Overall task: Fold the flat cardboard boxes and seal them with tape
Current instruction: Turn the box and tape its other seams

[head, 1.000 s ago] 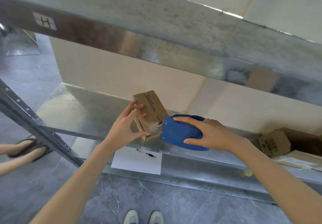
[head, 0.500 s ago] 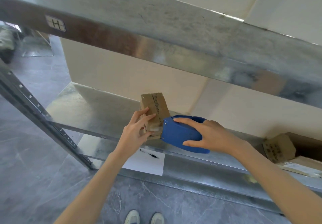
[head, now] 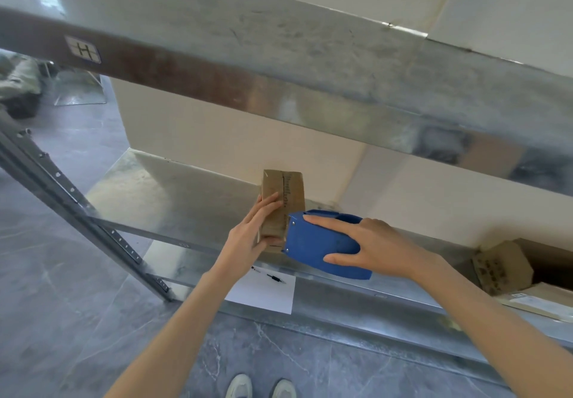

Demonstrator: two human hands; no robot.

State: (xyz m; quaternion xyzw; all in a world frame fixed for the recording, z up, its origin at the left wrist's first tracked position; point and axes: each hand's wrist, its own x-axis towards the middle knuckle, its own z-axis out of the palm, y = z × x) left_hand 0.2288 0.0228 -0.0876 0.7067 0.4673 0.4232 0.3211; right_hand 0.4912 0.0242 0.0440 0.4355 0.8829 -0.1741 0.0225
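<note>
box and left fingers: the small cardboard box (head: 283, 193) sits in the left hand (head: 248, 239); the fingers (head: 269, 201) curl over its left edge onto the front face and the thumb lies at its near lower end, so the hand grips it.
box and right hand: the right hand (head: 372, 245) wraps over the blue tape dispenser (head: 310, 250), index finger stretched along the top, thumb on the near side; the dispenser's front edge touches the lower right part of the box.
box position: on the front part of the metal shelf (head: 173, 199), standing on end, its far end near the cream wall.
box look: brown, narrow and long, folded into shape, with a line of black print down the front face; the lower part is hidden by the hand and dispenser.
other cardboard: more brown boxes (head: 502, 267) lie well apart at the right end of the shelf.
below: a white sheet of paper (head: 266, 293) with a pen (head: 276, 279) on it lies on the lower shelf.
</note>
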